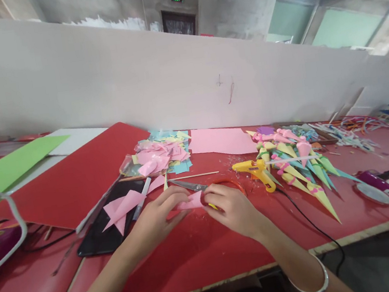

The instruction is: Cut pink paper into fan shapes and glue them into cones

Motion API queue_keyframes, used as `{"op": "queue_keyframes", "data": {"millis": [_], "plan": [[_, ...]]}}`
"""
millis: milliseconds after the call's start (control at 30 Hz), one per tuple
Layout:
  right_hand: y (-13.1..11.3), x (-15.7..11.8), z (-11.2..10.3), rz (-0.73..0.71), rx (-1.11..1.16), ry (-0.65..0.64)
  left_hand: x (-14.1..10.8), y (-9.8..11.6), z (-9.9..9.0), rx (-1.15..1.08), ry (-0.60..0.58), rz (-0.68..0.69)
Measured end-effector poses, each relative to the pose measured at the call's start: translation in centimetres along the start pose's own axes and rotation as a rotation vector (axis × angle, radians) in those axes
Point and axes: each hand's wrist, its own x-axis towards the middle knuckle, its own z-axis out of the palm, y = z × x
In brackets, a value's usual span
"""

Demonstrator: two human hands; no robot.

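Note:
Between my two hands is a small piece of pink foam sheet [191, 201], held just above the red table. My left hand [169, 208] grips its left end, thumb below and fingers on top. At its right end the fingers of my right hand [231, 209] pinch it. Behind the hands lie scissors [189, 185], their blades pointing left and their handles partly hidden by my right hand. Cut pink foam pieces [123, 208] rest on a black phone or tablet [100, 233] left of my left hand.
A yellow glue gun [255, 171] lies to the right, its black cord running over the front edge. Beside it are foam cones [301, 154]. Foam scraps [162, 153], a pink sheet [221, 141] and a red sheet [71, 179] lie toward the white partition [132, 72].

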Motion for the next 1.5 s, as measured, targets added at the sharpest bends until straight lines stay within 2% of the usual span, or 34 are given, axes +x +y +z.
{"op": "queue_keyframes", "data": {"millis": [167, 267, 333, 400, 500, 667, 867, 1067, 1233, 1400, 1500], "plan": [[-0.1, 1.3, -0.4, 0.035, 0.111, 0.086, 1.1, -0.3, -0.3, 0.005, 0.014, -0.005], [0.4, 2.3, -0.1, 0.032, 0.188, 0.147, 1.6, -0.3, -0.4, 0.001, 0.018, -0.115], [0.8, 2.7, 0.4, 0.022, 0.237, 0.171, 1.7, -0.4, -0.3, -0.094, 0.028, -0.203], [1.1, 2.9, 0.9, 0.014, 0.283, 0.187, 1.6, -0.5, -0.1, -0.269, -0.023, -0.276], [1.3, 2.8, 1.6, 0.024, 0.324, 0.21, 1.4, -0.4, 0.1, -0.457, -0.162, -0.373], [1.4, 2.3, 2.0, 0.076, 0.324, 0.247, 1.2, 0.0, 0.4, -0.386, -0.182, -0.401], [1.4, 2.0, 2.2, 0.095, 0.26, 0.198, 1.1, -0.4, 0.8, -0.311, -0.218, -0.399], [1.3, 2.0, 2.4, 0.188, 0.243, 0.215, 1.2, 0.1, 0.8, -0.293, -0.165, -0.383], [1.1, 2.2, 2.5, 0.172, 0.299, 0.21, 1.2, 0.0, 1.0, -0.281, -0.149, -0.359], [1.0, 2.3, 2.4, 0.223, 0.36, 0.189, 1.3, -0.4, 0.7, -0.327, -0.038, -0.359], [1.1, 2.3, 2.3, 0.256, 0.41, 0.168, 1.5, -0.1, 0.3, -0.38, 0.021, -0.406]]}}
